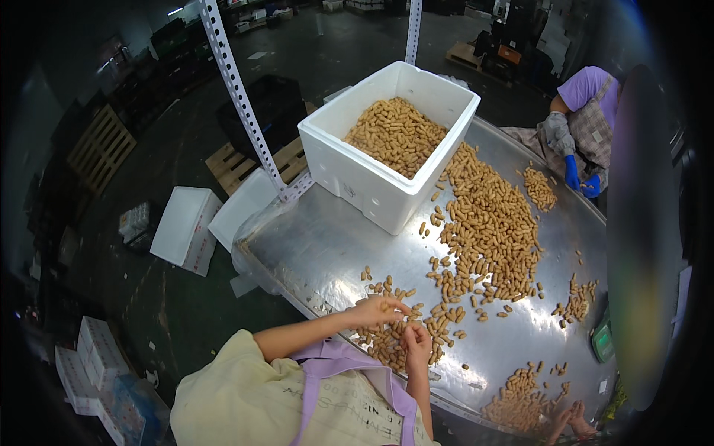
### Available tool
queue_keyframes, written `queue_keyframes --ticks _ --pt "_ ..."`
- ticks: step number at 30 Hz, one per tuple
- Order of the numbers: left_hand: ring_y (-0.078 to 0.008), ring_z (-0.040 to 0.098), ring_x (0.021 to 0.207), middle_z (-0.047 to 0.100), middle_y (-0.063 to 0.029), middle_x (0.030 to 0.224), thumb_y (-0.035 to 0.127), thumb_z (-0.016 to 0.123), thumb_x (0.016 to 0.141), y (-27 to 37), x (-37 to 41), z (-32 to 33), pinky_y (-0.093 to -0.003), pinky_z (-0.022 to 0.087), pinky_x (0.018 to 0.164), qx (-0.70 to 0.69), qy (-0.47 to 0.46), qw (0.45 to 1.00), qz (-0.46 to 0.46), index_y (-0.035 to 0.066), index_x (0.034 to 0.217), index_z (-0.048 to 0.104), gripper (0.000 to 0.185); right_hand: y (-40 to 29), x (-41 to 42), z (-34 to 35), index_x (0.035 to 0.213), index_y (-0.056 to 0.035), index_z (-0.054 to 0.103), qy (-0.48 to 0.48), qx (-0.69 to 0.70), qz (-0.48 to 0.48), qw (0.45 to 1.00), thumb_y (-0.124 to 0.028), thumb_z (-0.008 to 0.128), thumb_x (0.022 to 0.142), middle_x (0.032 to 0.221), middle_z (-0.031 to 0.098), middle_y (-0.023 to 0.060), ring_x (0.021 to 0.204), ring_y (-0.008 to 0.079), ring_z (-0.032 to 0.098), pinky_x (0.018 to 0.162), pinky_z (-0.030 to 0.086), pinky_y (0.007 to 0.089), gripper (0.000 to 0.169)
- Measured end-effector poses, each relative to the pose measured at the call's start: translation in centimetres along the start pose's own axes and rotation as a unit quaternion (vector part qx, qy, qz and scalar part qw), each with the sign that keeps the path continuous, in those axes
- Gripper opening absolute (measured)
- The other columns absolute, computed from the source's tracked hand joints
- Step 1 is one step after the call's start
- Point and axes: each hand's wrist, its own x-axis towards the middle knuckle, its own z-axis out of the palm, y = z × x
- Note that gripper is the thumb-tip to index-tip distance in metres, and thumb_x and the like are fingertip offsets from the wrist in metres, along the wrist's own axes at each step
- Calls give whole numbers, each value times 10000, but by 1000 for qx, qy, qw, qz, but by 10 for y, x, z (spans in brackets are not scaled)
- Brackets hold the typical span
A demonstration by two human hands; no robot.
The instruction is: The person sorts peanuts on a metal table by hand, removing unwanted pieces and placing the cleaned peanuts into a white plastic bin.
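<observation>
Unshelled peanuts [491, 234] lie in a large heap on the metal tabletop [346, 240], beside a white foam box [357, 184] that holds many more. My left hand [379, 311] is above a smaller peanut pile [385, 351] at the near table edge, its index finger stretched to the right. Just right of and below it, my right hand [418, 341] has its thumb and fingers drawn together over the same pile. The fingertips of both hands are close together. Whether either hand holds a peanut is too small to tell.
A co-worker in blue gloves [572, 173] handles peanuts at the far right edge. Another person's hands [574, 418] are by a pile at the lower right. A green device [602, 337] stands on the right. A perforated metal post [240, 95] rises at the table's left corner, near foam boxes [184, 226].
</observation>
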Motion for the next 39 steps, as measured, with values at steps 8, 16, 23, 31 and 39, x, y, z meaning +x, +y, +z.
queue_keyframes --ticks 8,16,23,31,39 --pt "-7 397 465 508 62 636 183 642 861 -19 -23 42 -174 277 398 -107 110 987 38 65 1049 620 223 -2 -3 5 913 -48 595 -45 22 9 999 -186 613 886 662 538 -18 527 61 449 478 343 187 142" --pt "-22 436 486 563 43 705 162 687 816 -56 -22 61 -182 318 400 -75 211 966 132 98 968 602 186 -1 -13 -9 868 -69 578 -91 -25 39 995 -230 575 905 664 537 -8 561 69 474 503 368 203 165" --pt "-65 589 741 646 -35 837 99 648 836 -40 -26 96 -198 480 687 -64 196 977 55 -6 974 602 179 -6 -27 -45 826 -91 580 -94 -41 56 993 -299 519 936 631 504 -40 550 35 421 489 311 181 243" --pt "-9 455 576 552 38 704 86 643 836 -47 -10 127 -164 357 498 52 193 974 105 21 970 629 149 -5 -41 -87 883 -85 594 -87 -3 102 991 -255 537 928 792 606 -24 607 32 445 553 349 180 185" --pt "-30 492 637 552 33 724 83 639 829 -43 12 151 -172 396 565 64 141 986 67 38 971 629 150 -13 -41 -110 1086 -60 581 -79 82 128 985 -339 493 943 895 586 23 819 100 556 724 457 242 325"
